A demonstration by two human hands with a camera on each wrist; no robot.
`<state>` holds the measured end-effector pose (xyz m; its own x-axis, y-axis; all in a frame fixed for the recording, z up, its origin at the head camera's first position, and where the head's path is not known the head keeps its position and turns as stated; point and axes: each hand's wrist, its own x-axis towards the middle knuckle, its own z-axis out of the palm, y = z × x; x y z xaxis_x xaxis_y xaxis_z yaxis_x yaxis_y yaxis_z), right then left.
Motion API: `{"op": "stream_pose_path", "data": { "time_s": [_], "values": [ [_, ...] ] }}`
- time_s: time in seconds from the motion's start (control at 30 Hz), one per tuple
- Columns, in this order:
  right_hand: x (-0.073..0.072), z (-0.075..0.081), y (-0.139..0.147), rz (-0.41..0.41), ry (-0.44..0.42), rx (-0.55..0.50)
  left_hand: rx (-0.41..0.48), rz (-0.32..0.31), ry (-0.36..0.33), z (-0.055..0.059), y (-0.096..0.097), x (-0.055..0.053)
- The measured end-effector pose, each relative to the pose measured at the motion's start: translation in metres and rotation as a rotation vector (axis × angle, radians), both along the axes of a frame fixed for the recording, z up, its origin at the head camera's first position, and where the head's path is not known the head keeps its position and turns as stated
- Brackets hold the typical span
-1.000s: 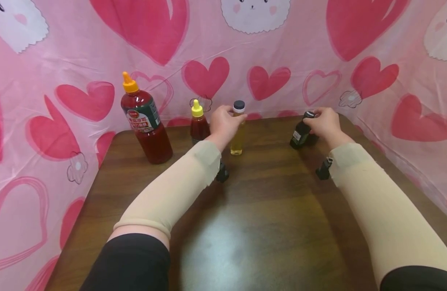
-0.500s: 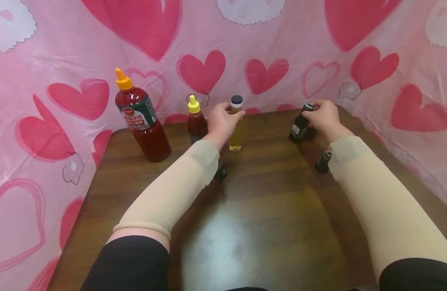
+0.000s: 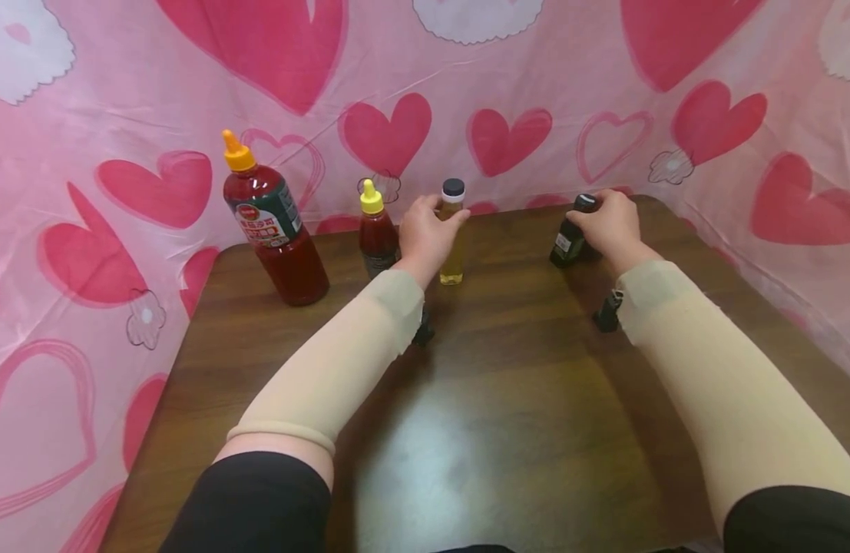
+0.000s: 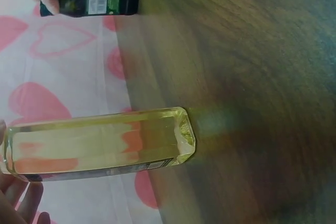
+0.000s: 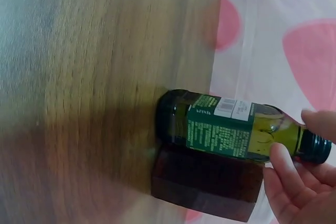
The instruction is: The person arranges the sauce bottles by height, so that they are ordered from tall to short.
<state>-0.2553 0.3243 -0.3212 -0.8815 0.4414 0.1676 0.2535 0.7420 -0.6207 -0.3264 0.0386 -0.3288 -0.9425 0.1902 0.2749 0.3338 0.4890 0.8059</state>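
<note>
My left hand [image 3: 428, 234] grips a clear bottle of yellow liquid [image 3: 452, 261] near its neck, below a dark cap with a white ring. The bottle stands upright at the back of the table; in the left wrist view its lower body [image 4: 100, 142] shows. On the right, my right hand [image 3: 613, 223] pinches the neck of a dark green glass bottle [image 3: 567, 244]. Its green label [image 5: 220, 124] with small print faces the right wrist camera. A dark brown block-shaped thing [image 5: 207, 182] stands right beside that bottle; its top is out of sight.
A large red sauce bottle [image 3: 286, 257] with an orange nozzle cap stands at the back left. Near my left hand is a smaller red bottle [image 3: 378, 240] with a yellow nozzle, partly hidden by the wrist. Pink heart-printed cloth [image 3: 307, 46] hangs behind the brown wooden table [image 3: 507, 361].
The head view has tilted slightly downward, so everything sits a little higher in it. Both hands keep their holds, and the bottles look about where they were.
</note>
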Motion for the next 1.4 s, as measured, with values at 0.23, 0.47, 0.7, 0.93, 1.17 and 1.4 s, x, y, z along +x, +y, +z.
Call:
{"op": "stream_pose_path", "data": {
  "time_s": [0.23,0.47,0.7,0.93,1.17,1.4],
  "values": [
    [-0.003,-0.002,-0.002,-0.014,0.040,-0.001,-0.018,0.023,0.037,-0.001,0.001,0.001],
    [-0.006,0.004,-0.010,-0.020,0.027,-0.028,-0.013,0.023,0.036,-0.003,0.003,0.000],
    [-0.010,0.022,-0.022,-0.012,0.027,-0.045,-0.024,0.025,0.031,-0.001,0.001,0.000],
    [-0.011,0.043,-0.036,-0.001,-0.036,-0.042,-0.017,0.019,0.026,-0.002,0.002,-0.001],
    [-0.013,0.051,-0.058,0.071,0.019,-0.090,-0.019,0.027,0.049,-0.005,0.003,-0.001],
    [-0.014,0.052,-0.080,0.148,0.040,-0.113,-0.018,0.028,0.061,-0.005,0.002,-0.001]
  ]
}}
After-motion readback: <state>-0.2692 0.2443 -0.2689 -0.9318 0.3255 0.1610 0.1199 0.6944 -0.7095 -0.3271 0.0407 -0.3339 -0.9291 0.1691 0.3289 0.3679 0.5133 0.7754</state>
